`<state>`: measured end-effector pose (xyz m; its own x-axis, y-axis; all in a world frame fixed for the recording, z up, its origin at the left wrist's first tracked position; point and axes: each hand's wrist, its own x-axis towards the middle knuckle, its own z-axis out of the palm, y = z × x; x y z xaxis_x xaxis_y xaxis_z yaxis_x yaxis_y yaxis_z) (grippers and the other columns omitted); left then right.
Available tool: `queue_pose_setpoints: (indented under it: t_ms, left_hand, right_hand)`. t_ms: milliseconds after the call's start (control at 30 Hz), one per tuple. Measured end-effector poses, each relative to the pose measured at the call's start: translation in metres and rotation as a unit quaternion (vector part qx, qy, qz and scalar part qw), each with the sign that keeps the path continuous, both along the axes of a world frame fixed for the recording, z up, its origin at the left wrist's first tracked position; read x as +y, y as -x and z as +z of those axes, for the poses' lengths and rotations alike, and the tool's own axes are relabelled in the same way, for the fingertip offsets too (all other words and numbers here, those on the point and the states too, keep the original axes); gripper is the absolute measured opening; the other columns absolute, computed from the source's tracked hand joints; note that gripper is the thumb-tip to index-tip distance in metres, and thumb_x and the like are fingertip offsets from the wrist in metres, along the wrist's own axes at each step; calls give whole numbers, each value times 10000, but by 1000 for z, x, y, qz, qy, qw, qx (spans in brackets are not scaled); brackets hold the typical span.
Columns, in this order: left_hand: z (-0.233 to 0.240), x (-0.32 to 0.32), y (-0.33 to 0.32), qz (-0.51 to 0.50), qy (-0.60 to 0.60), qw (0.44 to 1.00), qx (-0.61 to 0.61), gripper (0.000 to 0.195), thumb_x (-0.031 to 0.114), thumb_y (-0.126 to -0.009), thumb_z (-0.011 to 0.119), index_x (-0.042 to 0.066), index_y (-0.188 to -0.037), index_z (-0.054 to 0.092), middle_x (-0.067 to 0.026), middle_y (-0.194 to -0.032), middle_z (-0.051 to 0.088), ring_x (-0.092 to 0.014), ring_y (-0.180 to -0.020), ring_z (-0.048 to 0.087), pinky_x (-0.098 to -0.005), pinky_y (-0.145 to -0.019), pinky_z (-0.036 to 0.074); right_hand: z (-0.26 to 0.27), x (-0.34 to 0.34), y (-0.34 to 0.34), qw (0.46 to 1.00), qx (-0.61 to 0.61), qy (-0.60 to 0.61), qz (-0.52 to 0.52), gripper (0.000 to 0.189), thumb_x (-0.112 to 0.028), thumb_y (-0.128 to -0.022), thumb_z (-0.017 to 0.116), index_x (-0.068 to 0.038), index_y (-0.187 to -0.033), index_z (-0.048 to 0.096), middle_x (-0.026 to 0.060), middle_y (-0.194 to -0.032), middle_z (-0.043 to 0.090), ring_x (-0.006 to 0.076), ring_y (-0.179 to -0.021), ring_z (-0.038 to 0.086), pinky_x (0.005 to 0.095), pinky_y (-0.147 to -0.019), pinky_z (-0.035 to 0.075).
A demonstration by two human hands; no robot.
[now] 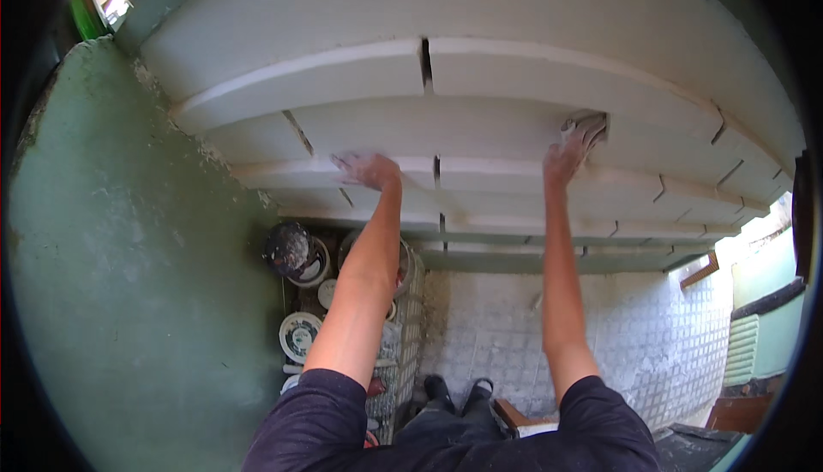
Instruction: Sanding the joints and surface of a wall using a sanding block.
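Before me rises a white wall (501, 125) with stepped ledges and narrow dark vertical slots. My left hand (366, 170) rests at the edge of a ledge (411, 166), its fingers spread to the left, holding nothing that I can see. Farther right, my right hand (572, 147) is raised to the wall's face with a crumpled greyish cloth or sheet (595, 126) in it, partly hidden by the fingers and pressed on the surface. Both hands look dusted with white powder.
A green wall (141, 266) with flaking edges stands at left. Below my left arm are paint-stained buckets (289, 247) and a round lidded tub (299, 337). A dusty tiled floor (488, 330) lies beneath, with a piece of brown wood (511, 414) near my feet.
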<state>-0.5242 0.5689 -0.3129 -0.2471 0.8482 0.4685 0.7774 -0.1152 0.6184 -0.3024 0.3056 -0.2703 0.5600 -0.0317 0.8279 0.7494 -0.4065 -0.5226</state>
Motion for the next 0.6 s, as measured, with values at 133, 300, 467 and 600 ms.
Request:
queue_pose_setpoints:
  t_ms: [133,300,467,600]
  left_hand:
    - [10,-8,2,-10,70,993,96,497,152,-874,479,29,-1355,469,-186,-1460,375,-322,-1457,174,-624,-1164,59]
    - [10,-9,2,-15,-13,998,56,492,139,-866,481,27,-1345,485,-193,-1448,387,-323,-1456,174,-630,-1161,54]
    - [1,-1,0,13,-71,996,51,473,138,-863,480,12,-1318,504,-194,-1444,394,-317,-1458,167,-625,-1163,44]
    - [6,-5,0,-11,15,1000,-8,486,134,-853,485,0,-1320,494,-180,-1445,403,-306,-1460,165,-611,-1172,31]
  right_hand:
    - [-8,99,89,990,-12,-24,137,773,-194,-859,513,24,-1509,156,255,-1583,54,447,-1460,-32,580,-1173,1]
    - [-21,79,98,953,-81,250,151,730,64,-789,451,-60,-1491,296,134,-1580,222,430,-1442,178,555,-1187,154]
    - [-9,-6,5,984,-68,154,-51,769,-9,-770,555,-43,-1490,287,202,-1577,179,419,-1464,93,507,-1203,95]
    - [-11,33,27,998,53,25,-16,833,-19,-743,569,26,-1492,208,266,-1576,71,436,-1465,3,533,-1192,53]
